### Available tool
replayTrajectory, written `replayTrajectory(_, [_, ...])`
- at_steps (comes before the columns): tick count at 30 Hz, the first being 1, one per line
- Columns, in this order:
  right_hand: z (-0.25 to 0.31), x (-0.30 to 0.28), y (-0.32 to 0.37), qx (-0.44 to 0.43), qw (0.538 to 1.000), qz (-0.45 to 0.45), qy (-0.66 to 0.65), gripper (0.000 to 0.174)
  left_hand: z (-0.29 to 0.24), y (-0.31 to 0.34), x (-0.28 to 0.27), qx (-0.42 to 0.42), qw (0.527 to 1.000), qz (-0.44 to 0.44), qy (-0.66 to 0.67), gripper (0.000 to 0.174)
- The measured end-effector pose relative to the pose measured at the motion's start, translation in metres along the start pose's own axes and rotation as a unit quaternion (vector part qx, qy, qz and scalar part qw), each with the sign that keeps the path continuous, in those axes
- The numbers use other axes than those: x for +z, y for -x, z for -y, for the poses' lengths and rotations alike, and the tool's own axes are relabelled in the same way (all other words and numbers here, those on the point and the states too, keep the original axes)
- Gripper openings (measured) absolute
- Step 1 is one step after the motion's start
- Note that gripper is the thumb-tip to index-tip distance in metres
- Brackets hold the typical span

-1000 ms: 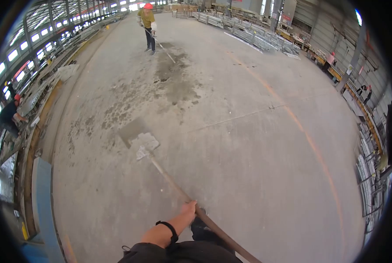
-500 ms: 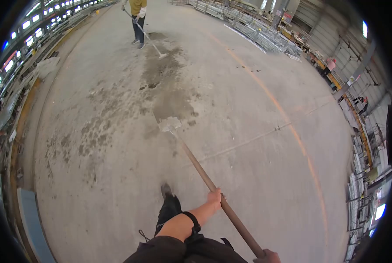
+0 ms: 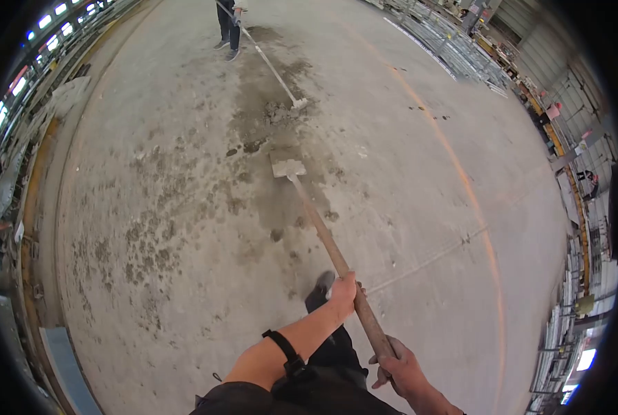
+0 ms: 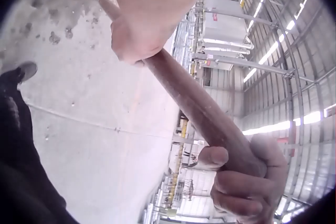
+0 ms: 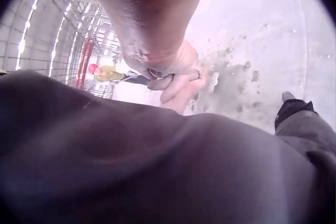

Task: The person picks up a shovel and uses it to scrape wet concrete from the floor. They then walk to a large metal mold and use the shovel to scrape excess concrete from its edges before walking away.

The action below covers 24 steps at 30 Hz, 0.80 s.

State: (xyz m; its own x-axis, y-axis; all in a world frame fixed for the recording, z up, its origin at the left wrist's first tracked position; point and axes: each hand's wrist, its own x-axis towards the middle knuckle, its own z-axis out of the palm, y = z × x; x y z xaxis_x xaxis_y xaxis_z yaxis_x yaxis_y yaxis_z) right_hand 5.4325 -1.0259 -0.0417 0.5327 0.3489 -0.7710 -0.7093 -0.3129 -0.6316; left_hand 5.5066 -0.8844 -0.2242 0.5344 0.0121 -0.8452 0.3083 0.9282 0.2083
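A long wooden handle (image 3: pixel 324 234) slants from the lower right up to a flat, pale-crusted tool head (image 3: pixel 289 168), which rests on a damp grey patch of floor. My left hand (image 3: pixel 345 290) grips the handle partway along. Near its rear end my right hand (image 3: pixel 400 366) holds it, with the thumb and fingers around the wood. In the left wrist view the handle (image 4: pixel 194 103) runs from the left hand (image 4: pixel 134 40) to the curled fingers of the right hand (image 4: pixel 249 179). The right wrist view shows the right hand (image 5: pixel 170 69) with the handle mostly hidden.
Another person (image 3: pixel 227 28) stands ahead, holding a long pole whose head (image 3: pixel 299 104) touches a small heap of wet material (image 3: pixel 278 113). Metal profiles (image 3: pixel 454 48) lie at the upper right. A blue-grey beam (image 3: pixel 68 366) lies at the lower left. My shoe (image 3: pixel 325 281) is beside the handle.
The tool head has moved from dry floor at the left onto the damp patch. My right hand has come fully into view on the handle. The other person's pole head has moved closer.
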Motion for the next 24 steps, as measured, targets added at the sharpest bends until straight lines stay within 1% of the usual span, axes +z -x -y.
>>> replayTrajectory(3, [0.08,0.007,-0.077,0.01,1.0,-0.003,0.018,0.057,-0.076,-0.059,0.041,0.018,1.0,0.003,0.005,0.028])
replayTrajectory(4, [0.109,0.007,-0.123,0.01,1.0,0.0,0.015,0.057,-0.11,-0.097,0.055,0.021,1.0,0.0,0.002,0.028])
replayTrajectory(6, [0.155,0.002,-0.233,-0.007,0.996,0.014,0.09,0.055,-0.178,-0.185,0.082,0.087,0.996,0.026,-0.021,0.03])
replayTrajectory(7, [0.185,0.004,-0.295,-0.021,0.996,0.009,0.082,0.055,-0.22,-0.223,0.104,0.09,0.995,0.027,-0.03,0.03])
replayTrajectory(9, [0.215,-0.001,-0.401,-0.033,0.997,0.015,0.073,0.057,-0.278,-0.281,0.125,0.205,0.966,-0.067,-0.14,0.032])
replayTrajectory(10, [0.227,-0.006,-0.45,-0.034,0.996,0.026,0.073,0.057,-0.293,-0.307,0.126,0.204,0.966,-0.077,-0.14,0.032])
replayTrajectory(12, [0.23,-0.019,-0.538,-0.038,0.991,-0.011,0.126,0.057,-0.296,-0.341,0.109,0.115,0.949,-0.098,-0.275,0.034])
replayTrajectory(13, [0.212,-0.032,-0.589,-0.027,0.992,-0.007,0.123,0.057,-0.293,-0.342,0.099,0.08,0.953,-0.122,-0.266,0.034])
replayTrajectory(14, [0.189,-0.049,-0.643,-0.064,0.969,-0.04,0.235,0.057,-0.291,-0.338,0.089,0.049,0.954,-0.145,-0.257,0.034])
replayTrajectory(15, [0.192,-0.057,-0.686,-0.106,0.931,-0.071,0.342,0.056,-0.301,-0.339,0.085,0.042,0.951,-0.188,-0.244,0.033])
replayTrajectory(16, [0.216,-0.055,-0.699,-0.109,0.933,-0.064,0.336,0.056,-0.31,-0.336,0.077,0.04,0.945,-0.229,-0.23,0.032])
replayTrajectory(18, [0.266,-0.045,-0.711,0.025,0.933,-0.06,0.353,0.052,-0.338,-0.338,0.06,0.066,0.926,-0.291,-0.23,0.028])
replayTrajectory(19, [0.281,-0.04,-0.713,0.027,0.933,-0.057,0.354,0.052,-0.354,-0.342,0.057,0.064,0.926,-0.294,-0.229,0.028])
replayTrajectory(21, [0.31,-0.032,-0.725,0.083,0.897,-0.068,0.43,0.045,-0.393,-0.351,0.059,0.068,0.931,-0.3,-0.199,0.026])
replayTrajectory(23, [0.284,-0.041,-0.725,0.009,0.868,-0.087,0.489,0.045,-0.443,-0.384,0.055,0.075,0.928,-0.298,-0.21,0.026])
replayTrajectory(24, [0.288,-0.037,-0.72,0.031,0.871,-0.084,0.483,0.047,-0.47,-0.401,0.056,0.083,0.925,-0.297,-0.223,0.027])
